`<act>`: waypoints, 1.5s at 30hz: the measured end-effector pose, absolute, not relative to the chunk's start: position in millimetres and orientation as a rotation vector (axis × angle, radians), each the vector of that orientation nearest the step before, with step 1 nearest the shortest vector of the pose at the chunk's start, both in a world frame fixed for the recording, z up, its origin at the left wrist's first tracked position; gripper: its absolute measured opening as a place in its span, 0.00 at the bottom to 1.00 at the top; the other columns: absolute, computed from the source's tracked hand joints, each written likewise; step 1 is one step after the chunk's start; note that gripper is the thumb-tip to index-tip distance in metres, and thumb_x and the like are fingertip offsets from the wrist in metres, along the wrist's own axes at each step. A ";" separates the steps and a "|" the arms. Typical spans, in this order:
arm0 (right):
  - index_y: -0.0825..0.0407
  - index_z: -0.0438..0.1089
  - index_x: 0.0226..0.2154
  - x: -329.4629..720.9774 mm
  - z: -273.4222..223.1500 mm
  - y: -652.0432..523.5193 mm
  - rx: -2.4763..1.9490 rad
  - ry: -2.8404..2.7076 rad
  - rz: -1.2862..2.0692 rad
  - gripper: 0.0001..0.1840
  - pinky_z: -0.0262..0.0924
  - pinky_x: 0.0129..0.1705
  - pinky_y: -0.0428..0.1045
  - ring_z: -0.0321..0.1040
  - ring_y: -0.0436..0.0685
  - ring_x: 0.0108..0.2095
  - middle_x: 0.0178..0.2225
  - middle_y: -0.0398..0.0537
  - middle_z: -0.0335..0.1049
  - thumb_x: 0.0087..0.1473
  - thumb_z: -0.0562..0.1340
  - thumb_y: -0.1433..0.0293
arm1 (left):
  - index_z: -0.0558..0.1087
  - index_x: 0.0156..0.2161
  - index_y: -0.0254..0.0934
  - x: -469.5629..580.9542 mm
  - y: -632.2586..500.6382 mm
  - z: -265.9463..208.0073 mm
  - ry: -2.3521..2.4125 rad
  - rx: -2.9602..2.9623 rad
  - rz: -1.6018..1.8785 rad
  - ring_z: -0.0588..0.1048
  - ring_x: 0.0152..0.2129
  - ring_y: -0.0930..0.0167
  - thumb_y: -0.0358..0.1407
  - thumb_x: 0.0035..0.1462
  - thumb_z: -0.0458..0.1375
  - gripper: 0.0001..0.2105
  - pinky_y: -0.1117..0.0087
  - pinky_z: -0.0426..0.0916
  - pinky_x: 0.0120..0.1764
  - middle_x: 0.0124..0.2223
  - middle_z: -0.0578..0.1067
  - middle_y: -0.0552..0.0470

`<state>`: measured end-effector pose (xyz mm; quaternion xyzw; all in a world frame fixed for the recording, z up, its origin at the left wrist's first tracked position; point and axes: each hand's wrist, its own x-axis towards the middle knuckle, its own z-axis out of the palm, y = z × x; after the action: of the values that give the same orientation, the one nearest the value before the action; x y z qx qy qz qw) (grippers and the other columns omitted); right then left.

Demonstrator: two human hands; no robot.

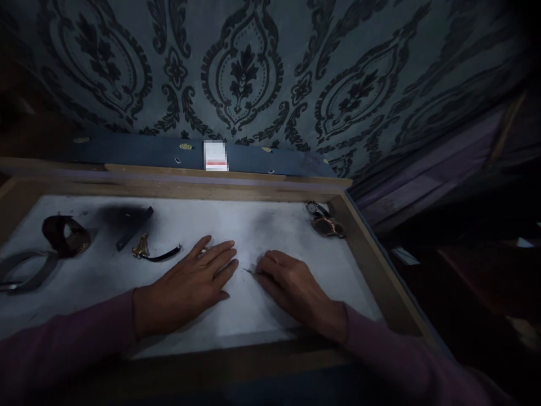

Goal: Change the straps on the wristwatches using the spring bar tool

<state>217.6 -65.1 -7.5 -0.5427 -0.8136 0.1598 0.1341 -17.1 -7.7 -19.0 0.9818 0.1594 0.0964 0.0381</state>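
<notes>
My left hand (pixel 192 285) lies palm down on the white floor of a shallow wooden tray, fingers stretched out. A small shiny piece (pixel 203 252) shows at its fingers; I cannot tell whether it is a ring. Close by on the right, my right hand (pixel 291 282) is closed in a pinch. From it sticks a thin pointed metal tool (pixel 250 272), its tip low over the white surface beside tiny dark specks. Left of my left hand lie a gold watch (pixel 140 247) and a dark curved strap (pixel 164 255), seemingly joined.
A dark flat strip (pixel 134 228), a brown-strapped watch (pixel 63 234) and a grey band (pixel 27 268) lie at the left. Two watches (pixel 327 225) sit in the far right corner. The tray's wooden rim (pixel 236 189) surrounds everything; a small white box (pixel 215 155) stands behind it.
</notes>
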 end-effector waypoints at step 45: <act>0.54 0.67 0.28 205.7 -13.0 -60.4 -1.433 -2.543 0.026 0.12 0.55 0.31 0.48 0.61 0.55 0.29 0.27 0.49 0.67 0.62 0.55 0.78 | 0.63 0.59 0.35 -18.1 -7.9 -12.5 0.575 2.877 0.225 0.50 0.66 0.56 0.37 0.66 0.52 0.18 0.49 0.50 0.63 0.65 0.61 0.38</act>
<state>205.7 -60.4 -13.0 -0.4880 -0.8658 0.0089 0.1108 -18.1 -7.9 -12.5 0.9729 0.1945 0.0760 0.0993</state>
